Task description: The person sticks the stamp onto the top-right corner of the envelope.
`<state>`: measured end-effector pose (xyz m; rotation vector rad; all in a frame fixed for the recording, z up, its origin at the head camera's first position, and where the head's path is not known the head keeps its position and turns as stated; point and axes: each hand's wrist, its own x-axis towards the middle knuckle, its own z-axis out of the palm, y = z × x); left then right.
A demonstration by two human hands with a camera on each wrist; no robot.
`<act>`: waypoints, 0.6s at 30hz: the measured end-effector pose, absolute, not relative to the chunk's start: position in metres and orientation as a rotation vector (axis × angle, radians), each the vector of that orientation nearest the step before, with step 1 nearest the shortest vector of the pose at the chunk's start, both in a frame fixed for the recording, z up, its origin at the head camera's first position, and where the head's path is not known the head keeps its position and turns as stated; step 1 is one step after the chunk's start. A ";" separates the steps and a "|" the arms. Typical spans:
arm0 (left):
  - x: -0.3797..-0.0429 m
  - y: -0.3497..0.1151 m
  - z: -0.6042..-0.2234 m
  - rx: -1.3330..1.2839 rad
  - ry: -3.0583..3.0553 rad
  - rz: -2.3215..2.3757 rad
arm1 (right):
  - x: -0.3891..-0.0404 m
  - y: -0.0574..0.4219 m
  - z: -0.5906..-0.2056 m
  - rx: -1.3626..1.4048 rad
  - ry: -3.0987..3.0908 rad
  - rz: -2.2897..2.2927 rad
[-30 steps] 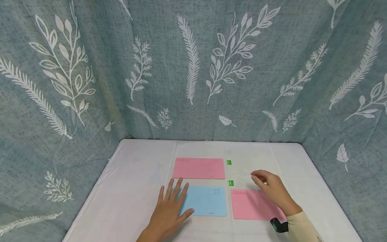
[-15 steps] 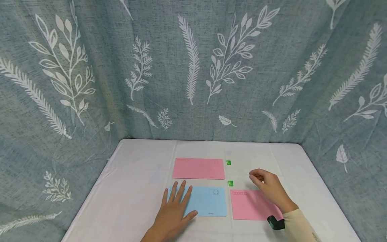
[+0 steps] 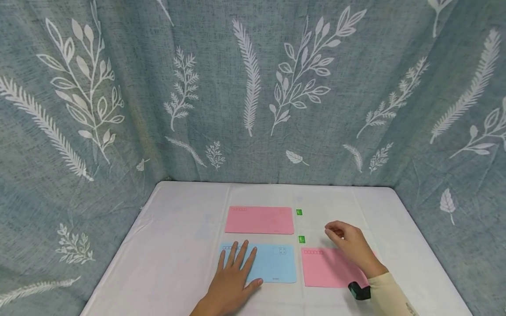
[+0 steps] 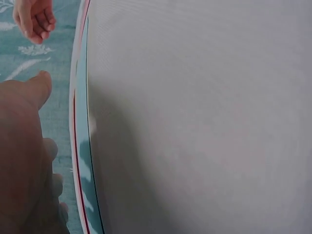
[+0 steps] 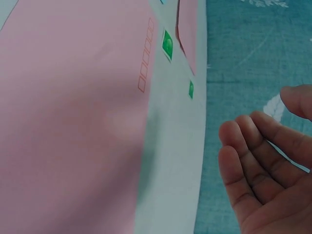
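Observation:
My left hand (image 3: 231, 281) is spread with straight fingers above the near-left part of a blue envelope (image 3: 272, 265); whether it touches the paper I cannot tell. In the left wrist view, the blue envelope (image 4: 84, 117) shows as a thin strip beside that hand (image 4: 27, 156). Over a pink envelope (image 3: 322, 272) on the right hovers my right hand (image 3: 352, 248), its fingers loosely bent. Nothing lies in its palm in the right wrist view, where the hand (image 5: 268, 170) is seen from inside. Two small green stamps (image 3: 302, 239), (image 3: 299, 212) lie left of its fingertips.
Another pink envelope (image 3: 258, 220) lies behind the blue one. A white cloth covers the table (image 3: 186, 241). Grey-green curtains (image 3: 213, 96) with white leaf prints stand at the back and both sides. A dark device (image 3: 359, 291) sits at my right wrist.
My left hand has slid to the right and a little nearer to me over the blue envelope. The right hand has drifted slightly left. Envelopes and stamps have stayed in place.

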<state>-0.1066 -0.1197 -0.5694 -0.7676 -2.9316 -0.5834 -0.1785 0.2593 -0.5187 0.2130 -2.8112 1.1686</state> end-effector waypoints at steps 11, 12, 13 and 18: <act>-0.110 -0.111 -0.578 -0.756 -3.023 -0.544 | -0.183 0.259 -0.522 0.182 -2.828 1.203; -0.110 -0.110 -0.578 -0.754 -3.028 -0.537 | -0.184 0.259 -0.523 0.175 -2.834 1.210; -0.110 -0.110 -0.578 -0.754 -3.027 -0.536 | -0.184 0.259 -0.523 0.168 -2.839 1.218; -0.109 -0.107 -0.572 -0.755 -3.018 -0.548 | -0.187 0.257 -0.527 0.156 -2.851 1.256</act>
